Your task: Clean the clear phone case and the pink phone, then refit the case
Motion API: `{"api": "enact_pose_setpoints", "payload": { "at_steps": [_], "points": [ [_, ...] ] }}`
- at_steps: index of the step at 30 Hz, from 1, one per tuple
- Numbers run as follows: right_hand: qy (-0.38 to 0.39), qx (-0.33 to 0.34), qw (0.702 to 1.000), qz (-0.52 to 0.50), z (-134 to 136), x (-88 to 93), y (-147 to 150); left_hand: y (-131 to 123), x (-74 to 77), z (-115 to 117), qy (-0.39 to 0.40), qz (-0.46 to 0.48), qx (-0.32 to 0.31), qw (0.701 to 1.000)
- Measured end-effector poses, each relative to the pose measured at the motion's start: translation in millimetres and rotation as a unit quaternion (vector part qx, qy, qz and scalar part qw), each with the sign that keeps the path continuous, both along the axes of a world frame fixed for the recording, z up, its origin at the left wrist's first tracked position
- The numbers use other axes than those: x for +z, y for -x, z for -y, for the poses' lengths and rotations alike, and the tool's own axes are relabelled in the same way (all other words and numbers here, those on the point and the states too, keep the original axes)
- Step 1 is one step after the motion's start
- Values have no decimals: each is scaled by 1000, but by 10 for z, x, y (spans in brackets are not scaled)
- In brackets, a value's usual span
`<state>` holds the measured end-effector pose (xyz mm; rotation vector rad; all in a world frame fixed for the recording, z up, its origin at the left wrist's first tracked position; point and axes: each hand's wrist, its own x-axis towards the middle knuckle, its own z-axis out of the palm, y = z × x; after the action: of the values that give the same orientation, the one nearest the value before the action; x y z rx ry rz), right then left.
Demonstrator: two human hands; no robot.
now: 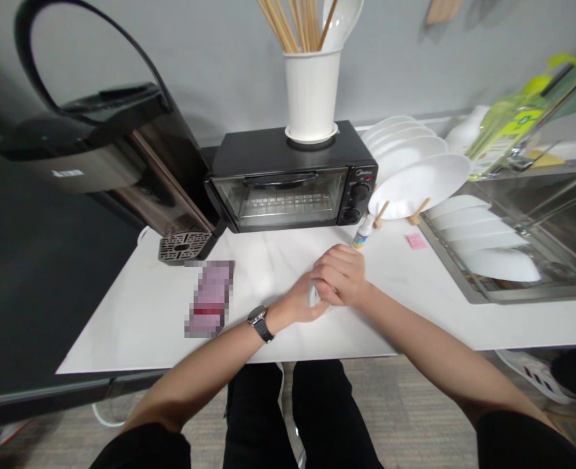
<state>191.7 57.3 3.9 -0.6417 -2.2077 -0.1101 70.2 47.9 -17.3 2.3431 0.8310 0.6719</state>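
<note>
Over the counter's middle, my two hands are pressed together. My right hand (341, 273) is closed over the fingers of my left hand (302, 301), which wears a dark watch (259, 319). A bit of white, tissue-like material (313, 294) pokes out from under my right fingers, against the back of my left hand. Most of it is covered, and my left fingers are largely hidden. Just beyond my right hand stands a small white bottle (363, 232) with a blue and yellow label. A blurred pinkish flat object (210, 296) lies left of my hands.
Behind my hands sits a black toaster oven (283, 195) bearing a white cup (312, 91) of chopsticks. A water dispenser (171, 176) stands left. To the right are racked plates (419, 179), a pink note (416, 241), a sink (483, 290) holding white dishes, and a green pump bottle (503, 127).
</note>
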Motion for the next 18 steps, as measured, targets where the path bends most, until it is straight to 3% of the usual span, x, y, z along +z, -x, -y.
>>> {"api": "enact_pose_setpoints", "payload": {
  "at_steps": [7, 12, 18],
  "points": [
    [54, -124, 986, -95, -103, 39, -107, -25, 186, 2, 3, 18, 36, 999],
    [89, -222, 952, -191, 19, 114, -268, 54, 330, 129, -18, -4, 105, 994],
    [143, -280, 918, -241, 341, -62, -357, 63, 219, 449, -38, -32, 242, 969]
  ]
}}
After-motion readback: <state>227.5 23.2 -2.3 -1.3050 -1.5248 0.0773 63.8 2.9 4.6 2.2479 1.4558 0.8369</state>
